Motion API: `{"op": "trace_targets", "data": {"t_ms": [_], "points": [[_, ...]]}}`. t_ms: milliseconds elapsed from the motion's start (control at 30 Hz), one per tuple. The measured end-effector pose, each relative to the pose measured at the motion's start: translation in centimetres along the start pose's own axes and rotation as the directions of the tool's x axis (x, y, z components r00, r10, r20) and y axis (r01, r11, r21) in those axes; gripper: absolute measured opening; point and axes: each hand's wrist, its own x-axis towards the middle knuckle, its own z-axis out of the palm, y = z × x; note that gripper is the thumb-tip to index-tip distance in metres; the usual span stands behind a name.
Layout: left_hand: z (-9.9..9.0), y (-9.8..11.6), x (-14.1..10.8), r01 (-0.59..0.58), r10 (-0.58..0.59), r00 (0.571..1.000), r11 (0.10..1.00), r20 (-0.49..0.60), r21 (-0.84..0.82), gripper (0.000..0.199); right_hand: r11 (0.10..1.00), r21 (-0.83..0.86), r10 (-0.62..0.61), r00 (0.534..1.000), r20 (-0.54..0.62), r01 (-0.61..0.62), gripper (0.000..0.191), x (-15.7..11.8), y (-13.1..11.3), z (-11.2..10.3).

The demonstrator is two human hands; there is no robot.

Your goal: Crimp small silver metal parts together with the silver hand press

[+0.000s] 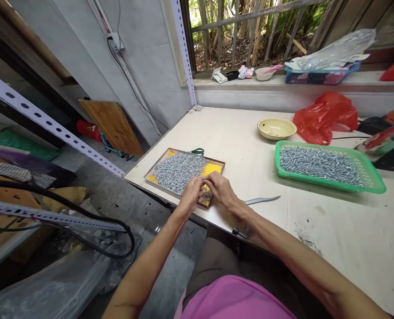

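Note:
Over the near right part of a shallow tray [216,165] with a yellow bottom, my two hands meet at the fingertips. My left hand [192,192] is closed with its fingers curled in. Beside it, my right hand [220,188] pinches with thumb and forefinger. Whatever sits between the fingers is too small to make out. A heap of small silvery metal pieces [178,170], like screws or pins, fills most of the tray. Under my hands lies a smaller pile of brownish bits [206,195]. Green-handled scissors [197,151] rest at the tray's far edge.
A green plastic basket [371,177] full of similar metal pieces stands at right. Behind it are a cream bowl [276,128] and a red plastic bag [326,116]. A grey curved blade-like strip [262,200] lies right of my wrist. A perforated metal post [185,53] rises at the table's back corner.

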Motion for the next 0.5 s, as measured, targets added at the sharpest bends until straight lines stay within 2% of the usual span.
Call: {"op": "trace_targets", "data": {"t_ms": [67,133,233,300,367,400,467,500], "points": [[-0.4,0.6,0.2,0.21,-0.195,0.973,0.97,0.122,-0.12,0.015,0.981,-0.147,-0.118,0.992,0.043,0.123,0.022,-0.4,0.4,0.1],[-0.9,1.0,0.4,0.355,-0.322,0.925,0.921,0.203,-0.159,0.017,0.927,-0.284,-0.226,0.969,0.105,0.246,0.026,-0.8,0.6,0.1],[-1.4,1.2,0.6,0.439,-0.386,0.887,0.875,0.254,-0.202,0.02,0.851,-0.36,-0.341,0.923,0.177,0.383,0.027,-1.2,0.5,-0.2],[-1.5,1.0,0.8,0.459,-0.398,0.875,0.865,0.277,-0.206,0.024,0.85,-0.343,-0.352,0.916,0.192,0.399,0.026,-1.1,0.2,-0.4],[-1.5,0.5,0.9,0.424,-0.37,0.891,0.886,0.264,-0.186,0.027,0.895,-0.311,-0.28,0.945,0.168,0.32,0.026,-0.9,-0.3,-0.4],[-1.6,0.1,0.9,0.368,-0.328,0.917,0.915,0.227,-0.167,0.026,0.928,-0.281,-0.215,0.967,0.138,0.246,0.027,-0.7,-0.5,-0.3],[-1.7,-0.6,1.0,0.167,-0.16,0.983,0.983,0.086,-0.08,0.023,0.983,-0.174,-0.057,0.997,0.059,0.067,0.026,-0.2,-0.9,-0.4],[-1.8,-1.0,0.9,0.043,-0.043,0.999,0.999,0.009,-0.007,0.022,0.994,-0.104,0.019,0.999,0.031,-0.016,0.026,0.1,-1.0,-0.5]]}}
